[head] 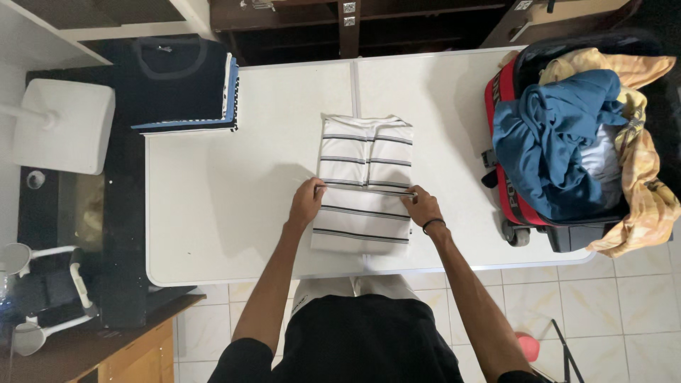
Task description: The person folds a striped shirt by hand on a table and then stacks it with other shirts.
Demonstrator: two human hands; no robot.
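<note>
A white shirt with thin dark stripes (365, 152) lies folded into a narrow rectangle in the middle of a white table (227, 213). Its near part is doubled over on top of itself. My left hand (306, 202) grips the left end of that folded edge. My right hand (421, 206), with a dark band on its wrist, grips the right end of the same edge. Both hands rest on the shirt at about mid-length.
A stack of folded dark clothes (186, 85) sits at the table's far left corner. An open red and black suitcase (512, 198) at the right holds a blue garment (553, 142) and a yellow checked cloth (642, 184). A white lamp base (64, 126) stands at the left.
</note>
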